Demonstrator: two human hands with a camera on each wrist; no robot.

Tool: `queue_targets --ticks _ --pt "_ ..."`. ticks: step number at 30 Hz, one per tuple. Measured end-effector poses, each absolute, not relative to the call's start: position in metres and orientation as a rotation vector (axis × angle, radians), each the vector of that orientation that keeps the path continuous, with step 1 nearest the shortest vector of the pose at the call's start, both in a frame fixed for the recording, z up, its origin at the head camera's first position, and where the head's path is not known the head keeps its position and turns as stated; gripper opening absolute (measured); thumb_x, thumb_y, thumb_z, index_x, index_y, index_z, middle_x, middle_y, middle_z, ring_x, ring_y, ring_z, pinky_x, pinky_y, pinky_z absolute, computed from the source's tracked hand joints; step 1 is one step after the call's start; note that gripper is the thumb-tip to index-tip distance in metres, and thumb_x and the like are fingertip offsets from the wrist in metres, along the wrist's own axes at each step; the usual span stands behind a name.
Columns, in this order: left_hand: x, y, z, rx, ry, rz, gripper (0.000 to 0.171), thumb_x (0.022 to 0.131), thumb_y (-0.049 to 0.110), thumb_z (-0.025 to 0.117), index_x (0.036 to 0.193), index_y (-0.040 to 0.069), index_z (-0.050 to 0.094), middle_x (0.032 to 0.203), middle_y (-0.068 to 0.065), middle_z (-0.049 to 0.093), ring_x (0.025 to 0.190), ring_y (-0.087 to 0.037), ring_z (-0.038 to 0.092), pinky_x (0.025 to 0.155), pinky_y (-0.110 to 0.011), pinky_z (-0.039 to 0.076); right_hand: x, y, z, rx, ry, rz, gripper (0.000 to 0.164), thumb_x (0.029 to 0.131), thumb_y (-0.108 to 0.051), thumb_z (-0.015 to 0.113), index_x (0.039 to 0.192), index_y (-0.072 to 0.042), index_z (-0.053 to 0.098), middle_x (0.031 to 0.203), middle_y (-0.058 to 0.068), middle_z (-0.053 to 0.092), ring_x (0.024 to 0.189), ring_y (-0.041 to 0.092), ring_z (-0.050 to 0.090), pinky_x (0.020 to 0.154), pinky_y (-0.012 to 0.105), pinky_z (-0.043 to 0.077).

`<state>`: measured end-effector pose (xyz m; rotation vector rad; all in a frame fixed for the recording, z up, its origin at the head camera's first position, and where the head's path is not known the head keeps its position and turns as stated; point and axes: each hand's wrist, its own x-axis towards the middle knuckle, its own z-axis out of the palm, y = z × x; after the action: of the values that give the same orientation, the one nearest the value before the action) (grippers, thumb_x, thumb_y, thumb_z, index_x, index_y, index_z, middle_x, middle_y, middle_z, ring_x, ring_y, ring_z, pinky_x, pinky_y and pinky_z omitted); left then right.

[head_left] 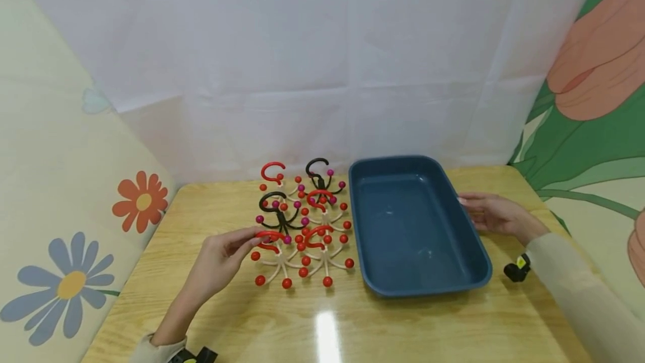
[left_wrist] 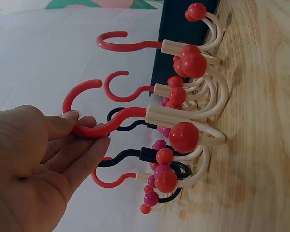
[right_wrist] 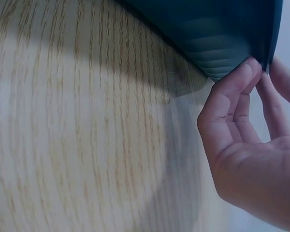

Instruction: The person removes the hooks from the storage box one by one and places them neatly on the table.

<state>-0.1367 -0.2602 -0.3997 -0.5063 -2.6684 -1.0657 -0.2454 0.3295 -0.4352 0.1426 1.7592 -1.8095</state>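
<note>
My left hand pinches the red top hook of the front-left claw hanger between thumb and fingers. This claw hanger has cream curved arms tipped with red balls, and it stands upright on the table. Beside it is a matching red-and-cream claw hanger, hook up. On the right, my right hand holds the edge of a dark blue tray, thumb on one side of the rim and curled fingers on the other, as the right wrist view shows. Nothing lies inside the tray.
More claw hangers stand in rows behind: a black one with magenta balls, another black one farther back, and further red-hooked ones. The tray stands close to their right side. A white sheet hangs behind the wooden table.
</note>
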Motion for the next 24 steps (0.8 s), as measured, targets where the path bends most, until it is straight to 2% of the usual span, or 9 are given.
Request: queue_targets --ticks 2,6,9,12,14,18,20,21,24 --pt "-0.137 -0.26 -0.4 -0.511 -2.66 -1.063 0.025 0.102 0.006 0.067 0.125 0.008 0.078 0.116 -0.012 0.081 0.095 -0.013 0.08 0.072 -0.021 0.062 -0.245 0.329 -0.436 0.151 1.75 -1.819 0.014 0.111 -0.026 0.056 0.116 -0.036 0.064 0.106 -0.015 0.076 0.096 0.006 0.071 0.085 0.026 0.059" --pt "-0.136 -0.259 -0.4 -0.49 -2.67 -1.103 0.025 0.103 0.007 0.066 0.125 0.01 0.078 0.116 -0.013 0.08 0.093 -0.011 0.079 0.065 -0.021 0.058 -0.245 0.33 -0.435 0.17 1.742 -1.832 0.016 0.11 -0.026 0.057 0.113 -0.038 0.066 0.104 -0.014 0.076 0.093 0.006 0.07 0.084 0.026 0.059" --pt "-0.134 -0.259 -0.4 -0.464 -2.69 -1.127 0.025 0.104 0.01 0.066 0.126 0.012 0.078 0.118 -0.012 0.08 0.094 -0.011 0.079 0.066 -0.021 0.058 -0.245 0.33 -0.435 0.182 1.746 -1.827 0.019 0.11 -0.025 0.057 0.11 -0.04 0.068 0.103 -0.013 0.076 0.091 0.006 0.07 0.083 0.026 0.059" --pt "-0.131 -0.26 -0.401 -0.467 -2.697 -1.137 0.027 0.105 0.012 0.065 0.129 0.013 0.076 0.122 -0.01 0.079 0.104 -0.012 0.078 0.077 -0.018 0.06 -0.244 0.33 -0.437 0.188 1.757 -1.819 0.021 0.11 -0.025 0.057 0.108 -0.04 0.07 0.102 -0.014 0.076 0.09 0.006 0.07 0.082 0.025 0.059" --pt "-0.131 -0.262 -0.4 -0.464 -2.705 -1.142 0.029 0.106 0.016 0.064 0.133 0.014 0.074 0.126 -0.007 0.078 0.11 -0.005 0.075 0.085 -0.016 0.058 -0.244 0.33 -0.438 0.187 1.764 -1.813 0.022 0.11 -0.024 0.057 0.107 -0.041 0.071 0.101 -0.014 0.076 0.09 0.005 0.07 0.082 0.025 0.059" --pt "-0.134 -0.269 -0.396 -0.443 -2.68 -1.121 0.032 0.109 0.025 0.06 0.138 0.017 0.07 0.128 -0.003 0.078 0.111 0.007 0.069 0.09 -0.014 0.055 -0.245 0.329 -0.437 0.17 1.796 -1.792 0.018 0.11 -0.026 0.058 0.109 -0.039 0.07 0.103 -0.015 0.077 0.093 0.004 0.071 0.083 0.024 0.059" --pt "-0.137 -0.273 -0.391 -0.418 -2.674 -1.083 0.032 0.11 0.027 0.058 0.138 0.017 0.07 0.128 -0.002 0.078 0.11 0.01 0.067 0.091 -0.011 0.052 -0.245 0.329 -0.438 0.162 1.819 -1.779 0.015 0.11 -0.028 0.058 0.119 -0.035 0.068 0.105 -0.016 0.077 0.096 0.003 0.072 0.085 0.024 0.059" --pt "-0.138 -0.274 -0.389 -0.414 -2.671 -1.066 0.032 0.11 0.027 0.057 0.138 0.018 0.071 0.127 -0.002 0.078 0.11 0.01 0.067 0.091 -0.01 0.051 -0.245 0.329 -0.438 0.152 1.838 -1.763 0.021 0.11 -0.03 0.058 0.13 -0.032 0.066 0.106 -0.017 0.077 0.098 0.002 0.073 0.086 0.024 0.059" --pt "-0.142 -0.279 -0.382 -0.385 -2.665 -1.019 0.027 0.109 0.027 0.06 0.13 0.016 0.074 0.121 -0.004 0.079 0.107 0.01 0.068 0.09 -0.008 0.049 -0.244 0.328 -0.439 0.122 1.895 -1.722 0.053 0.11 -0.034 0.058 0.157 -0.014 0.046 0.107 -0.02 0.077 0.102 -0.001 0.073 0.09 0.025 0.059"
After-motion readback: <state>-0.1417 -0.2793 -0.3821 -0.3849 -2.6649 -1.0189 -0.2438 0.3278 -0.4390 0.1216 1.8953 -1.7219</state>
